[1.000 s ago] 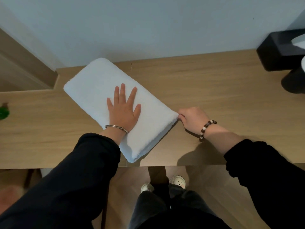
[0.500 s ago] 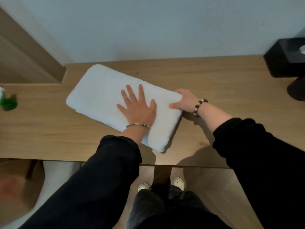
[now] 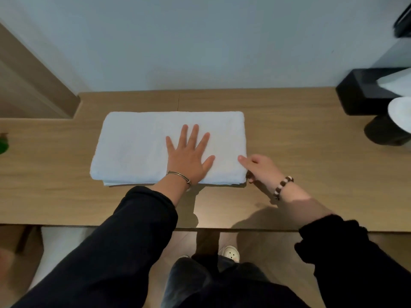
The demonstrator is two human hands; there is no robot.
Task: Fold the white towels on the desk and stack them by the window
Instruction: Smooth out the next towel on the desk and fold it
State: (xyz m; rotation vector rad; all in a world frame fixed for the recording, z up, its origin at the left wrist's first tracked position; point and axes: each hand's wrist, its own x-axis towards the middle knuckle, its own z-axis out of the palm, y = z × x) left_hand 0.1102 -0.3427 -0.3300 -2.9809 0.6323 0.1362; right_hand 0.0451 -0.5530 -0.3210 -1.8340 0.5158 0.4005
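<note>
Both hands are on the folded white terry towel point(image 3: 138, 147), which lies square to the wall in the middle of the light-brown wooden desk point(image 3: 300, 156). The left hand point(image 3: 189, 156) is spread flat with straight fingers, pressing down on the towel's right half. The right hand point(image 3: 260, 168) pinches the lower right corner with curled fingers. The main risk, as I judge it, is the fold coming apart: a lower layer already peeks out along the near edge at lower left, so tugging the corner sideways while the palm pins only the top could drag the layers further out of line. Lifting by that one corner would likely let the bundle sag open. No window shows in the frame, so where the stack should go cannot be told, and a carry to it would need both hands under the towel. At far right stand a black rectangular box point(image 3: 360, 92) holding something white and a dark round-based object point(image 3: 382, 132), both well apart from the towel. A small green thing point(image 3: 3, 145) sits at the left edge. A wooden panel point(image 3: 33, 81) fills the upper left.
</note>
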